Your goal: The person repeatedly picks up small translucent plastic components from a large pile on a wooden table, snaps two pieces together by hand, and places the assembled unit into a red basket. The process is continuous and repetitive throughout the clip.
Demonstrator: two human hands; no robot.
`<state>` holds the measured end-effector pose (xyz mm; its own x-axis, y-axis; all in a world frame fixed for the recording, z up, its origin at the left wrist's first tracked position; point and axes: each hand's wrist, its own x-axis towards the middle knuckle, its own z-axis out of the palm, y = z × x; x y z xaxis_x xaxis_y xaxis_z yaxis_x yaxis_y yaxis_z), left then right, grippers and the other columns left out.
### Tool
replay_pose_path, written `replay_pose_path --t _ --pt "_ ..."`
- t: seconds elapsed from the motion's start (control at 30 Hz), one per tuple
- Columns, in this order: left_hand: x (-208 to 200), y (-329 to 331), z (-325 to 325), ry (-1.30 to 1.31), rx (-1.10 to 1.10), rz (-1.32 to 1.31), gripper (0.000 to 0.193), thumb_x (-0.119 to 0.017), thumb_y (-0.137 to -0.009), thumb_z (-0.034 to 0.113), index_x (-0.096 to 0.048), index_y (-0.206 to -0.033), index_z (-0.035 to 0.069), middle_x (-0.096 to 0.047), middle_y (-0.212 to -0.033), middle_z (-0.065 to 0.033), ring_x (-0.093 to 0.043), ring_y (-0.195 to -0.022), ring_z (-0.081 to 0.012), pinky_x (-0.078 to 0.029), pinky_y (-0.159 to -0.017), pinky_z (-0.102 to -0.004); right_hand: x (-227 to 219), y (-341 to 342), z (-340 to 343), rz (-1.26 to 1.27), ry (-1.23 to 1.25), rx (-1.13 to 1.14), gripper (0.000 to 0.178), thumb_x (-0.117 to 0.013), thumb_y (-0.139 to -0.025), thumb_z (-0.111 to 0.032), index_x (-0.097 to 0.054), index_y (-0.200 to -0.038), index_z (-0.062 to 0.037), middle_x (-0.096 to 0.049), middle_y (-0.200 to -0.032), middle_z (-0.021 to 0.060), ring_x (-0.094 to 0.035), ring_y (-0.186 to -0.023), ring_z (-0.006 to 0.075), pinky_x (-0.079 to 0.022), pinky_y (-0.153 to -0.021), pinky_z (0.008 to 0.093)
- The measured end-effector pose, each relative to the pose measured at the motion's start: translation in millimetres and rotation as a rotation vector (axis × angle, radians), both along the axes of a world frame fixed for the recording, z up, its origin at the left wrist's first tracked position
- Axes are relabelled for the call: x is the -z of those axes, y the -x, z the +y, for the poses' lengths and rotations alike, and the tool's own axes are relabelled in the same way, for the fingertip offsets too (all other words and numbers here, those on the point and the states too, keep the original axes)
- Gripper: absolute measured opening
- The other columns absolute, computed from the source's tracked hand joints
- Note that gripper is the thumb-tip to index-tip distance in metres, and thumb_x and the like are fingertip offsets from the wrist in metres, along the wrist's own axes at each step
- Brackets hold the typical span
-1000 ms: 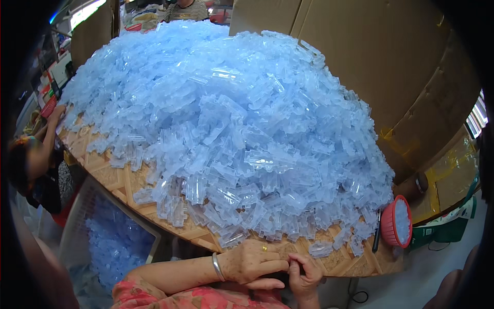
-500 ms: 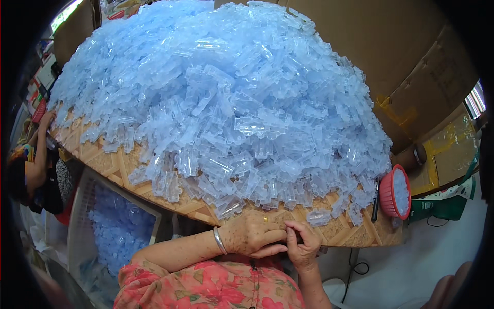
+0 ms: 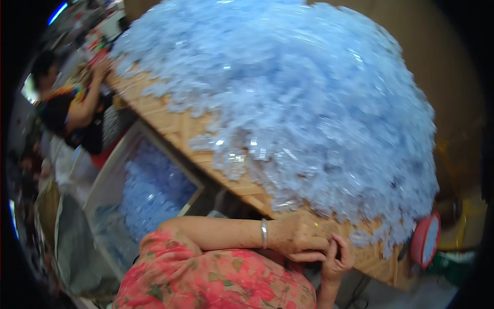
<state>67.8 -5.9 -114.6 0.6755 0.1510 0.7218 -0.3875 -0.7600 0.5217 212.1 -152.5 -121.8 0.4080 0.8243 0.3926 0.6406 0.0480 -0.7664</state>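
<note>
My left hand (image 3: 298, 237), with a silver bangle at the wrist and a ring, lies at the table's near edge with its fingers curled. Against its fingertips my right hand (image 3: 338, 256) is closed in a pinch, thumb and fingers bent. Anything between the fingers is hidden or too small to make out. Just beyond both hands rises a huge heap of clear, bluish plastic pieces (image 3: 309, 118), blurred by motion. A few loose pieces lie along its near edge, close to my hands.
At the right stands a red plastic basket (image 3: 418, 242) of clear pieces, beside a dark-handled tool (image 3: 404, 251). A pale bin (image 3: 105, 180) holding more pieces stands below the wood-patterned table (image 3: 149, 110). Another person (image 3: 82, 110) reaches to the table's far left. Cardboard (image 3: 442, 62) backs the heap.
The view has swung left and tilted, so the heap, basket and hands sit farther right, and more of the other person shows. My hands stay together in much the same pose.
</note>
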Motion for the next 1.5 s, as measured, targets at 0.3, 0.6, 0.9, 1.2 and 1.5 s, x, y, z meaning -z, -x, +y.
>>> replay_pose_path --t 0.3,0.6,0.9,1.2,1.5 --pt "-11.0 88.6 -0.5 -0.042 0.021 0.943 0.025 -0.063 -0.087 0.027 -0.063 -0.079 0.004 -0.064 -0.064 -0.0166 -0.067 -0.062 -0.0367 -0.052 -0.056 -0.0480 2.9 -1.6 -4.0 -0.006 -0.031 -0.032 0.012 -0.063 -0.091 0.001 -0.069 -0.102 0.0005 -0.066 -0.084 0.0095 -0.063 -0.071 0.0171 -0.049 -0.063 0.0286" --pt "-47.6 148.1 11.8 -0.037 0.025 1.371 0.021 -0.067 -0.089 0.023 -0.069 -0.101 0.005 -0.071 -0.091 -0.0141 -0.071 -0.084 -0.0346 -0.056 -0.068 -0.0446 -13.6 -26.9 -21.1 -0.169 -0.186 0.235 0.019 -0.069 -0.083 0.001 -0.071 -0.101 -0.0035 -0.070 -0.089 0.0115 -0.066 -0.069 0.0241 -0.052 -0.062 0.0328" --pt "-33.2 -17.4 -4.8 0.504 0.056 0.490 0.031 -0.069 -0.089 0.005 -0.060 -0.119 0.001 -0.069 -0.100 -0.0129 -0.071 -0.086 -0.0245 -0.058 -0.073 -0.0331 -22.0 -53.0 -17.8 -0.558 0.173 0.436 0.051 -0.089 -0.068 -0.025 -0.070 -0.112 -0.0087 -0.060 -0.120 0.0089 -0.062 -0.095 0.0278 -0.052 -0.073 0.0370" --pt "-24.4 -37.3 -3.8 0.710 0.101 0.628 0.048 -0.069 -0.095 0.015 -0.052 -0.136 -0.003 -0.070 -0.112 -0.0151 -0.070 -0.089 -0.0152 -0.059 -0.076 -0.0295 8.3 -39.4 -24.9 -0.386 0.013 0.409 0.038 -0.088 -0.065 -0.014 -0.069 -0.098 -0.0097 -0.060 -0.120 0.0104 -0.060 -0.090 0.0257 -0.051 -0.078 0.0403" --pt "-5.9 -48.7 -18.5 1.195 0.356 0.585 0.058 -0.043 -0.109 0.036 -0.034 -0.154 0.001 -0.058 -0.132 -0.0102 -0.060 -0.115 -0.0172 -0.051 -0.099 -0.0349 -9.6 -14.4 -11.1 -0.286 -0.140 0.173 0.035 -0.087 -0.070 -0.015 -0.071 -0.100 -0.0093 -0.061 -0.124 0.0130 -0.062 -0.100 0.0283 -0.052 -0.082 0.0386"
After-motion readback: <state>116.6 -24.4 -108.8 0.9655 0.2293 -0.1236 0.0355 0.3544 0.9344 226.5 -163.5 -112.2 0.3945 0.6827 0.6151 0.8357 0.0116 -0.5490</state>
